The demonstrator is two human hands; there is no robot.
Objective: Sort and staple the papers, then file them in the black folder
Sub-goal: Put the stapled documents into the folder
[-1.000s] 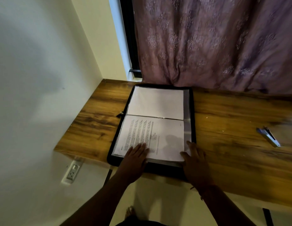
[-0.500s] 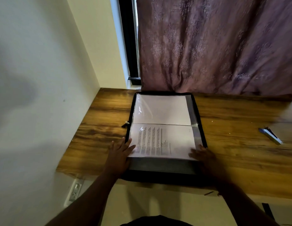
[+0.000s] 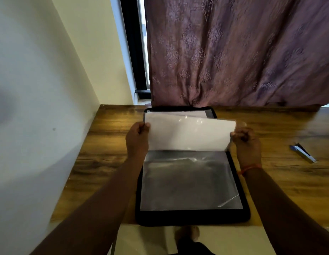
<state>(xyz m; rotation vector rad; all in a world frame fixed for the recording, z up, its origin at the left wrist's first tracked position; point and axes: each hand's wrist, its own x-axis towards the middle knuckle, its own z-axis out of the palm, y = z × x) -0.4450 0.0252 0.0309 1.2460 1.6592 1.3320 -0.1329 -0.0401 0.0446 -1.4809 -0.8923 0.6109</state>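
Note:
The black folder (image 3: 193, 217) lies open on the wooden desk (image 3: 105, 144), its near edge over the desk's front. My left hand (image 3: 137, 138) and my right hand (image 3: 247, 141) each grip a side edge of a clear sleeve with white paper (image 3: 189, 134) inside, lifted and curling toward the far half. Under it an empty clear sleeve (image 3: 189, 183) lies flat on the near half. More paper in a sleeve (image 3: 178, 113) shows at the far half. A blue and silver stapler (image 3: 303, 152) lies on the desk to the right.
A white wall (image 3: 40, 107) bounds the desk on the left. A purple curtain (image 3: 242, 52) hangs down to the desk's back edge behind the folder. Bare wood shows on both sides of the folder.
Both hands left the near edge of the printed page and took hold of its sleeve at the sides. The sleeve has lifted off the near half and swings toward the far half.

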